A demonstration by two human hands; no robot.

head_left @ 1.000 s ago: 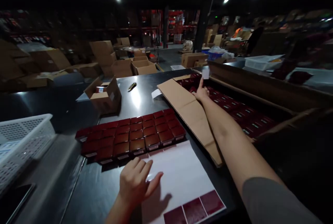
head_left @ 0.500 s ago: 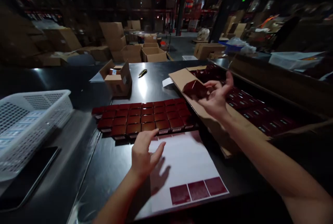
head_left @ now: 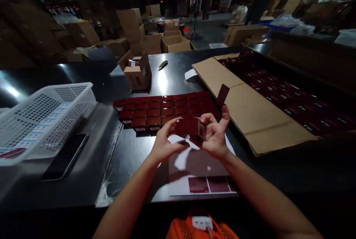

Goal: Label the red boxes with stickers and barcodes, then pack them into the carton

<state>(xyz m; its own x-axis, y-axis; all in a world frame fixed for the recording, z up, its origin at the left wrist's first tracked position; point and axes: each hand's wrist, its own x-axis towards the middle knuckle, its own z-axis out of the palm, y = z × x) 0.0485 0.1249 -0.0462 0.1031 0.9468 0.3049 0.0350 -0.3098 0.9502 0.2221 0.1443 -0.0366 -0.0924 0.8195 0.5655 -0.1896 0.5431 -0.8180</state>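
Holding 1 dk-red box (head_left: 187,128), L hand (head_left: 164,143) and R hand (head_left: 216,138) pinching opp. ends, 1 loose label (head_left: 223,95) at R fingertip (head_left: 225,110), 1 sheet (head_left: 178,189) w/ 3 labels (head_left: 219,184) below.

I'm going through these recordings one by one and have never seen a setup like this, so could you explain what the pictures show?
There is no robot here: these are a person's bare hands, seen from one camera worn on the head, looking forward and down. The left hand and right hand hold a small dark red box between them. A dark red label stands at a raised fingertip of the right hand.

On the metal table lie rows of similar boxes, a sheet with more labels, a phone, a white basket and a small carton. To the right, a large open carton holds more dark red boxes.
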